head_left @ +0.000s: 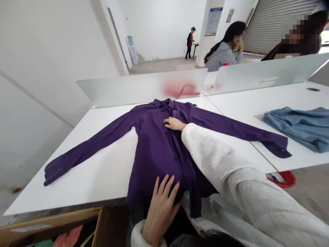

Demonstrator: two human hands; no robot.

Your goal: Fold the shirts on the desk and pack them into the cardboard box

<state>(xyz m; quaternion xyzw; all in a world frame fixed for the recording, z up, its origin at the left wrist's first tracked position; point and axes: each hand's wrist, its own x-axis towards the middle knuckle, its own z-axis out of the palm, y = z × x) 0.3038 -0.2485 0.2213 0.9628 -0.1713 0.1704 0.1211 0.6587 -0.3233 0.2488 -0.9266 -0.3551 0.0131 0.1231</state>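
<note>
A purple long-sleeved shirt (154,147) lies front side up on the white table (108,171), its collar at the far end and both sleeves spread sideways. The front is unfastened, with small dark buttons down one edge. My left hand (164,202) rests near the hem at the table's front edge, fingers spread, holding nothing. Higher up, just below the collar, my right hand (175,124) has its fingers bent and pinched on the shirt's front edge beside the buttons. The lower hem hangs over the table edge towards me.
Frosted dividers (123,89) stand along the table's back. A folded blue garment (300,127) lies at right. Below are a cardboard box (99,223) holding cloth at left and a red bin (290,179) at right. People sit beyond the divider; another person (190,43) stands farther back.
</note>
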